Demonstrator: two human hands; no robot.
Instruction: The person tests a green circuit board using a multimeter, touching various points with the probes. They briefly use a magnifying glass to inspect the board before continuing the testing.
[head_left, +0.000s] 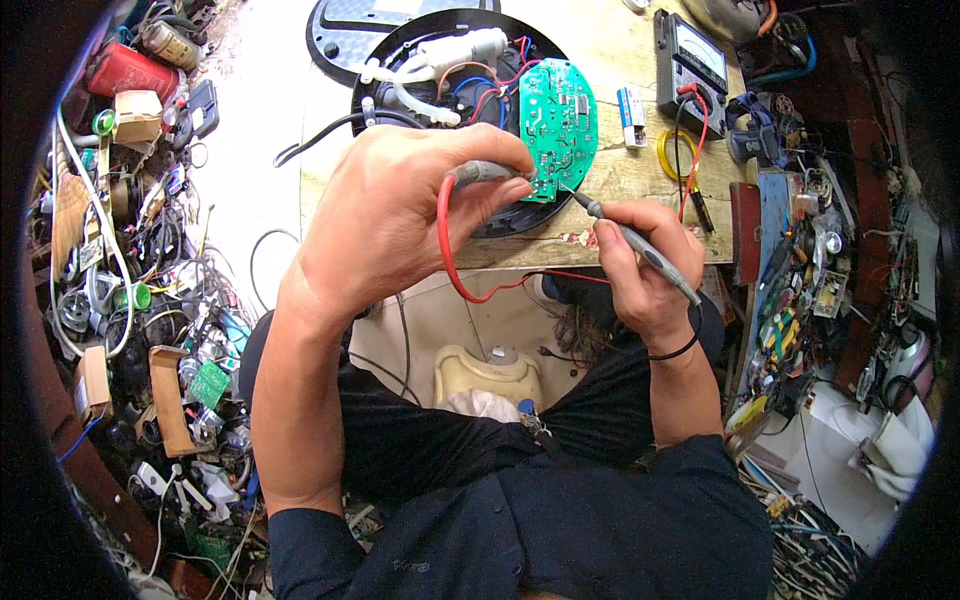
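My left hand [400,195] pinches a grey test probe [482,172] with a red lead, its tip hidden by the fingers at the board's lower left edge. In my right hand [648,260] is a second grey test probe [640,245] with a black lead. Its dark tip points at the lower edge of the green circuit board [558,120]; whether it touches, I cannot tell. The board rests tilted on the right side of a round black housing [372,75], which also holds a white pump-like part [455,52], clear tubing and coloured wires.
An analog multimeter [692,75] with red and black leads lies at the table's far right. Near it are a small blue-and-white box [632,117] and a yellow tape roll [668,155]. Piled parts and cables [190,330] crowd the left; more clutter [800,270] fills the right.
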